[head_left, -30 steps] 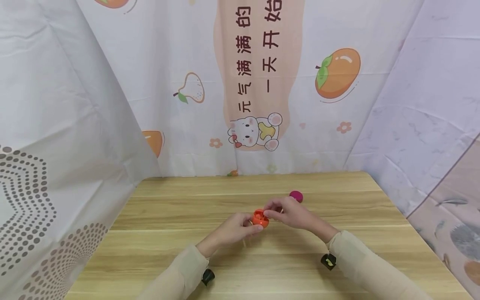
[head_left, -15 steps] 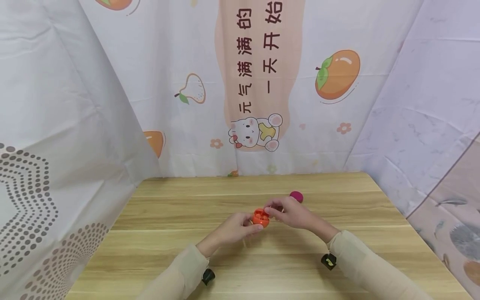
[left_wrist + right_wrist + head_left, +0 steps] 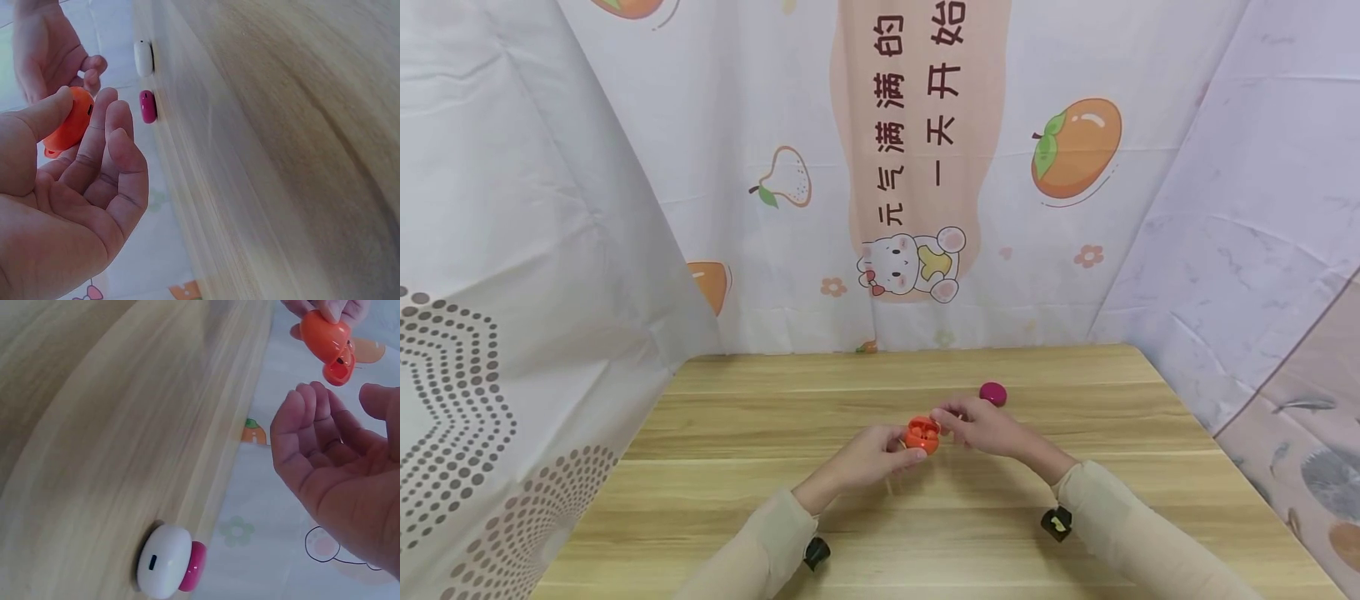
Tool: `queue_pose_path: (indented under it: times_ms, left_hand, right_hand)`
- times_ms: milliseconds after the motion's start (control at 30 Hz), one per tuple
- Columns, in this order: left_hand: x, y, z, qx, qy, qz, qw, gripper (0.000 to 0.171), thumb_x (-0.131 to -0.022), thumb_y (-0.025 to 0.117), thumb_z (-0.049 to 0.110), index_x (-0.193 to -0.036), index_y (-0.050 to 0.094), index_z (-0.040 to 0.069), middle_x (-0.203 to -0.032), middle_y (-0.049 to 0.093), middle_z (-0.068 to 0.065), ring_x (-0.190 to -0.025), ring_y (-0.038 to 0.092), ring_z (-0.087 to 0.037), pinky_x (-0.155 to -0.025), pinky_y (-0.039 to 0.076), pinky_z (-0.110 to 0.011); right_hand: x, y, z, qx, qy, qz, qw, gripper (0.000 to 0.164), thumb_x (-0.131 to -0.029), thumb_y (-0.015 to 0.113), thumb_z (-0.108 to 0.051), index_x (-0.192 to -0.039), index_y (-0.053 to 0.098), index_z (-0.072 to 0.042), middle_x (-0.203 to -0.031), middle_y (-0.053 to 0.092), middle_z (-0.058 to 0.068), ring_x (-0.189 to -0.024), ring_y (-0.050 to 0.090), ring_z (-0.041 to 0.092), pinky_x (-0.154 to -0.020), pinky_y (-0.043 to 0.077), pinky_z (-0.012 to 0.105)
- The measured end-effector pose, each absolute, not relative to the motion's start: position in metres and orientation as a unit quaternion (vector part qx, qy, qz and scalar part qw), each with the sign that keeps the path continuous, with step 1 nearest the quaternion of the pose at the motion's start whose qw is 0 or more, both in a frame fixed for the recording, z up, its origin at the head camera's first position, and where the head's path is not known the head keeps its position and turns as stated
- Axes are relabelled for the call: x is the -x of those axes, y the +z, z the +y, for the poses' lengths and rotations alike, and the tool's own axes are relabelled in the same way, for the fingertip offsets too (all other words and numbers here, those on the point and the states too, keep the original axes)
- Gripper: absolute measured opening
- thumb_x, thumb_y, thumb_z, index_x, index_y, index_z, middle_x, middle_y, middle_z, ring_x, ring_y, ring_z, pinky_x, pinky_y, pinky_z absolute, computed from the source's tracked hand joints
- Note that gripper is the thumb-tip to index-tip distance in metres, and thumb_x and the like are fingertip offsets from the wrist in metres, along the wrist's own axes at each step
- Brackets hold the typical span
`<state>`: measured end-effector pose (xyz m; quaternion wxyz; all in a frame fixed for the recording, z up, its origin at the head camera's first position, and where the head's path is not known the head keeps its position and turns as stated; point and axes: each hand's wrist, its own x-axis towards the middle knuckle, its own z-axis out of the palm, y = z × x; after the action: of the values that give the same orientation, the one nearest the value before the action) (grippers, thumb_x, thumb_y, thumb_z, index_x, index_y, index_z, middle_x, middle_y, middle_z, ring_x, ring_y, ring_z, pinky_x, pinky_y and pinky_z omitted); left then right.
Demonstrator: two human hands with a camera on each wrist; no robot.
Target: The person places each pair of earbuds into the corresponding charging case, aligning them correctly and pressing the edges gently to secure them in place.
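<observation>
An orange earbud charging case point(image 3: 922, 437) with its lid raised is held above the table, pinched between the thumb and fingers of my left hand point(image 3: 874, 458). Its lid point(image 3: 339, 370) stands swung away from the body in the right wrist view. Small orange shapes show inside, too small to tell apart. My right hand point(image 3: 985, 427) hovers just right of the case, fingers loosely bent. In the right wrist view, a gap parts that thumb from the fingers, and nothing is between them.
On the wooden table point(image 3: 737, 417), a magenta case point(image 3: 993, 393) lies beyond my right hand. A white case point(image 3: 164, 561) lies beside it, hidden by the hand in the head view. A printed curtain point(image 3: 790, 250) hangs behind the table's far edge.
My right fingers have drawn back slightly to the right, off the orange case, so more of its opening shows. The left hand keeps its hold in nearly the same place.
</observation>
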<state>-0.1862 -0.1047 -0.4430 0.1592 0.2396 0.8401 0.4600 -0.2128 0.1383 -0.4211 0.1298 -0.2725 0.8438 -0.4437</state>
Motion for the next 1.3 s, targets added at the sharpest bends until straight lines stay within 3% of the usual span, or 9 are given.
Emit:
queue_pose_path:
  times_ms: [167,400,1000,1300]
  left_hand:
    - [0.1860,-0.4412,-0.1029,-0.245,0.461,0.838,0.158,0.021,-0.099,0.068,0.034,-0.104,0.072,0.014,-0.082,0.070,-0.018,-0.075,0.067,-0.034,-0.055,0.046,-0.023]
    - [0.1854,-0.4409,-0.1002,-0.244,0.461,0.839,0.154,0.018,-0.099,0.069,0.032,-0.102,0.072,0.015,-0.082,0.070,-0.017,-0.076,0.067,-0.035,-0.055,0.046,-0.024]
    - [0.1828,-0.4394,-0.0994,-0.244,0.461,0.840,0.153,0.018,-0.099,0.069,0.030,-0.100,0.072,0.013,-0.081,0.069,-0.019,-0.074,0.065,-0.035,-0.053,0.044,-0.023]
    - [0.1842,-0.4400,-0.1007,-0.236,0.465,0.839,0.156,0.020,-0.099,0.069,0.032,-0.102,0.072,0.013,-0.085,0.070,-0.016,-0.080,0.067,-0.036,-0.058,0.048,-0.026]
  right_hand:
    - [0.2135,-0.4235,0.1391,0.273,-0.463,0.828,0.162,0.032,-0.109,0.050,-0.029,-0.114,0.070,-0.004,-0.094,0.068,0.013,-0.072,0.061,0.033,-0.064,0.055,0.043]
    - [0.2133,-0.4256,0.1376,0.279,-0.470,0.820,0.168,0.030,-0.109,0.049,-0.025,-0.109,0.071,-0.005,-0.092,0.068,0.008,-0.072,0.062,0.031,-0.063,0.055,0.042]
    - [0.2114,-0.4259,0.1386,0.276,-0.461,0.827,0.166,0.030,-0.108,0.053,-0.029,-0.111,0.070,-0.005,-0.092,0.067,0.015,-0.074,0.063,0.036,-0.064,0.056,0.047]
    - [0.2081,-0.4272,0.1362,0.283,-0.482,0.813,0.163,0.022,-0.105,0.059,-0.020,-0.118,0.065,-0.003,-0.096,0.064,0.009,-0.074,0.061,0.033,-0.060,0.052,0.036]
